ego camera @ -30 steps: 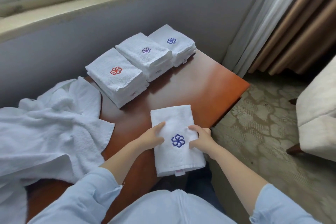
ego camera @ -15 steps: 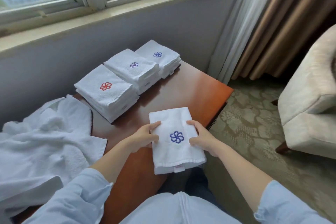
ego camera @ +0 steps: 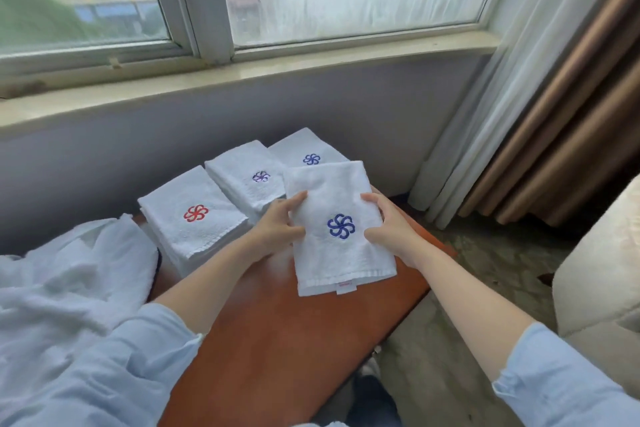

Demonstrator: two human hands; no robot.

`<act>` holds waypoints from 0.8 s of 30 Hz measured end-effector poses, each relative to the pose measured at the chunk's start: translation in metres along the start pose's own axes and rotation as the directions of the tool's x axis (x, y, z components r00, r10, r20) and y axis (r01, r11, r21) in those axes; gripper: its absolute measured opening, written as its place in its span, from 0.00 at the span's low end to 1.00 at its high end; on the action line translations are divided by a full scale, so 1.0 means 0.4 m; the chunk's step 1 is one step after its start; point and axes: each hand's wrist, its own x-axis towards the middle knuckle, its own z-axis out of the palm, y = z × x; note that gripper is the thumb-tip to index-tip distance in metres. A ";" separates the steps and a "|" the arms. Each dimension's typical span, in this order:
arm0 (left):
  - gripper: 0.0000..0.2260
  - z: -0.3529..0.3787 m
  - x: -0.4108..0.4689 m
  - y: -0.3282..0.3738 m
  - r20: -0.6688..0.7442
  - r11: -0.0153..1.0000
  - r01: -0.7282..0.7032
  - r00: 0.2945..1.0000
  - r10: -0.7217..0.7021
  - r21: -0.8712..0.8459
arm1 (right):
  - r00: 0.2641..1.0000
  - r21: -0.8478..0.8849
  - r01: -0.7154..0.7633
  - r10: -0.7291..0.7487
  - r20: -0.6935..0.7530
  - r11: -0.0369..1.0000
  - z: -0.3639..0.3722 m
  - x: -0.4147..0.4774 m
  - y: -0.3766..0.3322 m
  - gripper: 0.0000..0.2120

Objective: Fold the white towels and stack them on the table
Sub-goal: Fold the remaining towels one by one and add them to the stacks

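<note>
Pinching the folded towel [ego camera: 337, 253] at 9 and 3 o'clock, left hand [ego camera: 277, 227] and right hand [ego camera: 393, 230] are keeping it flat over the table [ego camera: 294, 340], probably so it lands neat on the blue-logo stack [ego camera: 304, 151] at 12.

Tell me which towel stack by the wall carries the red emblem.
The leftmost stack, beside the heap of unfolded towels. The middle stack has a purple emblem, the right stack a blue one.

Pale blue shirt [ego camera: 86, 378], sleeves [ego camera: 557, 388] rolled above bare forearms [ego camera: 207, 282].
</note>
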 end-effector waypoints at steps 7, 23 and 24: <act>0.36 -0.034 0.217 0.081 -0.153 0.994 0.094 0.983 -0.102 -0.057 | 0.990 -0.103 0.108 -0.097 0.107 0.989 -0.131 0.296 -0.113 0.34; 0.34 -0.067 0.554 0.079 -0.393 0.926 0.323 0.839 -0.375 -0.194 | 0.908 -0.168 0.183 -0.102 0.406 0.969 -0.197 0.816 -0.187 0.35; 0.34 -0.074 0.566 0.068 -0.401 0.921 0.337 0.830 -0.389 -0.196 | 0.902 -0.165 0.180 -0.096 0.421 0.970 -0.186 0.842 -0.182 0.35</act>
